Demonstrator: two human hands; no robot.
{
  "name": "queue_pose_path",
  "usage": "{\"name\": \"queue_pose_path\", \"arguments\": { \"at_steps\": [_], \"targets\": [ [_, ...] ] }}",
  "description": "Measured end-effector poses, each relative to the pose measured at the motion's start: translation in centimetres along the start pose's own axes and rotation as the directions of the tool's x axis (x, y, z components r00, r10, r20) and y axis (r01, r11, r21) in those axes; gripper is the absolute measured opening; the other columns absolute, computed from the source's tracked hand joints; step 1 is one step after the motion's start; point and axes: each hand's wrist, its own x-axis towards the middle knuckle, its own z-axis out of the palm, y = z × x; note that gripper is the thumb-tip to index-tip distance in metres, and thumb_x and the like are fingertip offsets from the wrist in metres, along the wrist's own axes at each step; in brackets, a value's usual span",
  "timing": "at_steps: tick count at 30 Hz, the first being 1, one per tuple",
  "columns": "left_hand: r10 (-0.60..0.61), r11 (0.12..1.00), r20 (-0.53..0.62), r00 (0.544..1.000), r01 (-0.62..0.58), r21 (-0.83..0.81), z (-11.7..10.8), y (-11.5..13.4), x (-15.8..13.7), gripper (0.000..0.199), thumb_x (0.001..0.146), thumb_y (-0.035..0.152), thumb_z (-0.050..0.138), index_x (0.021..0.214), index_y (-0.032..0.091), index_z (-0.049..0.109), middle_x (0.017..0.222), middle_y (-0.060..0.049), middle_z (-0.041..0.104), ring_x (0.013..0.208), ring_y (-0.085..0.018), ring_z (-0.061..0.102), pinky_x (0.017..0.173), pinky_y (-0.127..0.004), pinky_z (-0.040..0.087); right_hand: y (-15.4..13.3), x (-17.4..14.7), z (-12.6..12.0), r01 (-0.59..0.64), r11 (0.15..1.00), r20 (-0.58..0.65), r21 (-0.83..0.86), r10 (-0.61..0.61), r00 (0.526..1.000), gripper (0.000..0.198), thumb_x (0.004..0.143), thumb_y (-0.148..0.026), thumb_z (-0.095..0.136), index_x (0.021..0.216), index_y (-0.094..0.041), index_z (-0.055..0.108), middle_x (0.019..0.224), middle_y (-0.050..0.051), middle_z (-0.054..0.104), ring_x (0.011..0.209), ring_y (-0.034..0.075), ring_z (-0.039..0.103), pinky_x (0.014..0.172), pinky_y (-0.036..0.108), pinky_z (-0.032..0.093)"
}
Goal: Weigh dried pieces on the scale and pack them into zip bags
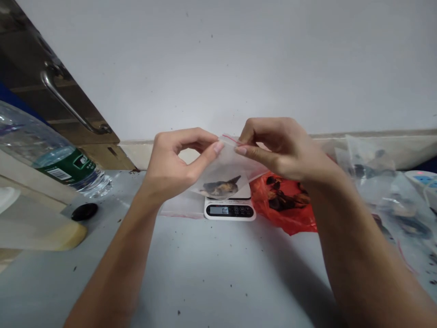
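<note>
Between my two hands hangs a clear zip-lock bag with a red strip along its top edge. Dark brown, dried-looking pieces lie at the bottom of it. My left hand pinches the top left of the bag between thumb and fingers. Near the red strip, my right hand pinches the right side of the top. Just below and behind the bag sits a small white digital scale, its display showing about 0.0. A red plastic bag with more dark dried pieces lies open right of the scale, partly behind my right forearm.
At the left are a water bottle, a pale translucent container and a black oval object. Flat clear bags lie left of the scale. Filled clear bags and a power strip are at the right. A wall stands behind.
</note>
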Motion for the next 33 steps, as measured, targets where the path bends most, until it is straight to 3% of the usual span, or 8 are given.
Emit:
{"name": "queue_pose_path", "arguments": {
  "at_steps": [6, 12, 19, 25, 29, 33],
  "targets": [
    [0.016, 1.000, 0.039, 0.999, -0.016, 0.002, -0.1, 0.0, 0.0, 0.018, 0.092, 0.028, 0.066, 0.079, 0.025, 0.078, 0.083, 0.000, 0.081, 0.081, -0.019, 0.075, 0.079, -0.029, 0.060, -0.2, -0.2, 0.0, -0.056, 0.998, 0.016, 0.032, 0.056, 0.998, 0.037, 0.086, -0.053, 0.079, 0.069, -0.024, 0.063, 0.059, -0.004, 0.050, 0.057, 0.014, 0.043, 0.056, 0.031, 0.034],
    [0.043, 0.999, 0.050, 0.998, -0.043, 0.005, -0.2, -0.3, 0.1, 0.018, 0.092, 0.029, 0.067, 0.078, 0.023, 0.075, 0.078, 0.001, 0.078, 0.075, -0.017, 0.074, 0.073, -0.028, 0.059, 0.2, 0.0, 0.3, 0.079, 0.997, 0.055, -0.024, -0.078, 0.995, 0.034, 0.093, -0.050, 0.072, 0.075, -0.022, 0.065, 0.062, -0.004, 0.052, 0.058, 0.013, 0.044, 0.056, 0.029, 0.036],
    [0.066, 0.996, 0.032, 0.997, -0.068, 0.050, -0.2, -0.5, 0.1, 0.018, 0.094, 0.027, 0.065, 0.079, 0.022, 0.074, 0.075, 0.001, 0.076, 0.072, -0.016, 0.072, 0.071, -0.027, 0.058, 0.2, 0.0, 0.4, -0.010, 0.999, -0.001, -0.033, 0.010, 1.000, 0.035, 0.088, -0.056, 0.076, 0.079, -0.023, 0.071, 0.061, -0.003, 0.056, 0.058, 0.014, 0.046, 0.054, 0.029, 0.036],
    [0.054, 0.998, -0.029, 0.998, -0.052, 0.042, -0.2, -0.5, 0.1, 0.017, 0.093, 0.025, 0.064, 0.078, 0.021, 0.072, 0.075, 0.000, 0.075, 0.071, -0.016, 0.071, 0.072, -0.028, 0.058, 0.5, -0.3, -0.5, -0.101, 0.995, 0.053, 0.021, 0.100, 0.994, 0.046, 0.083, -0.064, 0.078, 0.068, -0.021, 0.066, 0.060, -0.002, 0.055, 0.058, 0.013, 0.047, 0.055, 0.030, 0.038],
    [0.042, 0.999, 0.036, 0.998, -0.041, -0.018, 0.0, -0.6, 0.2, 0.012, 0.089, 0.027, 0.069, 0.079, 0.022, 0.073, 0.078, 0.001, 0.077, 0.073, -0.016, 0.071, 0.072, -0.027, 0.058, 0.3, -0.4, -0.6, -0.094, 0.995, 0.036, -0.031, 0.095, 0.995, 0.048, 0.082, -0.066, 0.077, 0.066, -0.023, 0.064, 0.057, -0.003, 0.048, 0.056, 0.013, 0.041, 0.053, 0.031, 0.034],
    [0.029, 1.000, 0.060, 0.998, -0.030, 0.008, -0.3, -1.0, 0.2, 0.011, 0.089, 0.027, 0.071, 0.079, 0.023, 0.073, 0.076, 0.001, 0.076, 0.073, -0.017, 0.071, 0.072, -0.029, 0.057, 0.4, -0.4, -0.6, -0.127, 0.992, 0.071, -0.024, 0.128, 0.989, 0.050, 0.083, -0.071, 0.074, 0.072, -0.023, 0.069, 0.059, -0.001, 0.052, 0.058, 0.015, 0.044, 0.053, 0.031, 0.035]
  ]
}}
